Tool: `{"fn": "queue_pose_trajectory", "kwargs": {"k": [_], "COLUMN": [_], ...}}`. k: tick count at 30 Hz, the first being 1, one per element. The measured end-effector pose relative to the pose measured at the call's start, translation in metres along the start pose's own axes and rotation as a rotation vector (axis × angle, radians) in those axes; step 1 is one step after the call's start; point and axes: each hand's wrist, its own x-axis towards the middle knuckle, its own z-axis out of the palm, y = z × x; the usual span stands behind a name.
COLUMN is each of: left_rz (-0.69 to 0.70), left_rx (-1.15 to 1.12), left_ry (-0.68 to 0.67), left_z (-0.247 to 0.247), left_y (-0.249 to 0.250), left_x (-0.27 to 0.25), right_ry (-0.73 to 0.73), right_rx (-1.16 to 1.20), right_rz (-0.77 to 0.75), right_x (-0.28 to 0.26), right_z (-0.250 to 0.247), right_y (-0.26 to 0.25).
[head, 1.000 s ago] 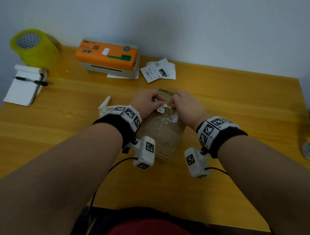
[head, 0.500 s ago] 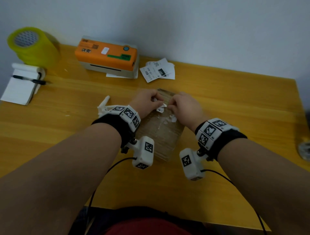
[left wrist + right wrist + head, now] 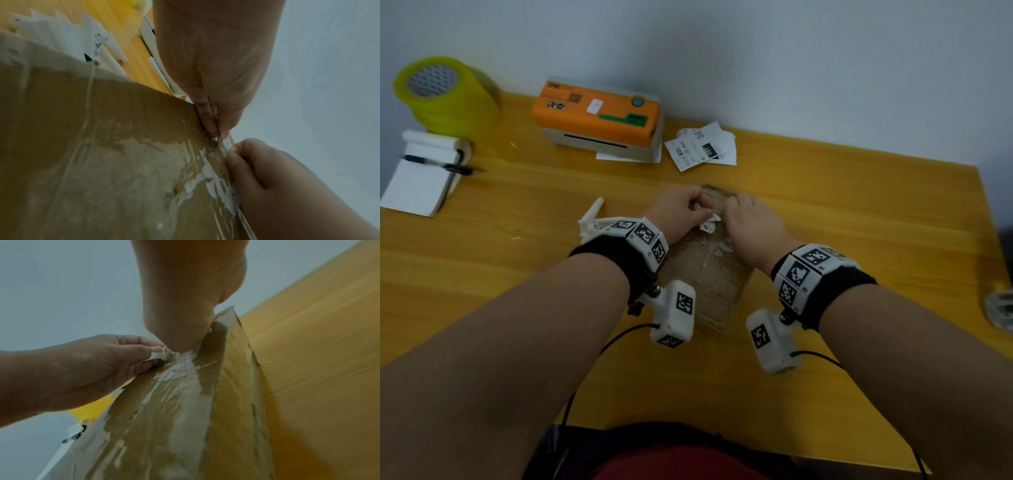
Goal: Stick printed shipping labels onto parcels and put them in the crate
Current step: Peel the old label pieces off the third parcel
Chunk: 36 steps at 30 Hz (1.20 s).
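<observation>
A brown cardboard parcel (image 3: pixel 705 277) wrapped in clear tape lies mid-table, with torn white label residue on its top (image 3: pixel 180 382). My left hand (image 3: pixel 681 212) pinches a small white label scrap (image 3: pixel 709 224) at the parcel's far end; the left wrist view shows the scrap (image 3: pixel 225 143) just below the pinching fingertips (image 3: pixel 211 128). My right hand (image 3: pixel 750 219) grips the parcel's far edge, thumb (image 3: pixel 183 344) on top beside the scrap and fingers curled behind. Printed shipping labels (image 3: pixel 702 147) lie loose near the wall. No crate is in view.
An orange label printer (image 3: pixel 599 116) stands at the back of the yellow wooden table (image 3: pixel 859 212). Yellow tape rolls (image 3: pixel 445 96), a notepad (image 3: pixel 417 178) and a pen (image 3: pixel 438 164) are at the far left. Crumpled white paper (image 3: pixel 592 219) lies left of my left wrist.
Both hands stay at the parcel's far end, picking at the same spot. The right hand has edged slightly left. The parcel has not moved.
</observation>
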Motion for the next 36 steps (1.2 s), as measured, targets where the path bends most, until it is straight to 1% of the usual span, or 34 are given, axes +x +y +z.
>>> {"fn": "queue_pose_trajectory", "kwargs": {"k": [7, 9, 12, 13, 15, 17, 19, 21, 25, 28, 29, 32, 36], "left_rz": [-0.016, -0.026, -0.025, -0.029, -0.037, -0.029, -0.021, -0.049, -0.061, -0.063, -0.064, -0.066, -0.119], "left_rx": [-0.021, -0.031, -0.049, -0.068, -0.147, -0.241, -0.326, -0.418, -0.489, -0.563, -0.575, -0.489, -0.463], "left_ry": [0.0, 0.003, 0.001, -0.009, -0.041, -0.064, -0.058, -0.042, -0.03, -0.095, -0.122, -0.159, -0.19], "left_z": [-0.001, -0.002, -0.003, -0.003, -0.002, -0.001, 0.001, 0.001, -0.002, -0.005, -0.005, -0.006, -0.006], "left_y": [0.001, 0.002, 0.005, 0.007, 0.011, 0.015, 0.018, 0.02, 0.022, 0.029, 0.031, 0.035, 0.043], "left_x": [0.0, -0.001, -0.002, -0.003, -0.006, -0.01, -0.015, -0.018, -0.022, -0.021, -0.02, -0.017, -0.013], "right_ry": [0.045, 0.074, 0.166, 0.189, 0.21, 0.22, 0.243, 0.268, 0.25, 0.255, 0.257, 0.22, 0.222], "right_rx": [0.116, 0.272, 0.648, 0.729, 0.812, 0.86, 0.883, 0.923, 1.09, 1.145, 1.136, 1.072, 1.007], "right_rz": [-0.009, 0.059, 0.176, 0.187, 0.189, 0.193, 0.202, 0.23, 0.262, 0.3, 0.306, 0.288, 0.227], "right_x": [-0.011, -0.017, -0.025, -0.026, -0.025, -0.022, -0.019, -0.018, -0.019, -0.019, -0.02, -0.024, -0.03], "right_z": [0.005, 0.003, 0.001, 0.0, -0.003, -0.005, -0.005, -0.007, -0.017, -0.022, -0.023, -0.025, -0.027], "right_y": [0.012, 0.018, 0.022, 0.02, 0.014, 0.006, 0.0, -0.003, -0.003, 0.005, 0.008, 0.015, 0.02]}}
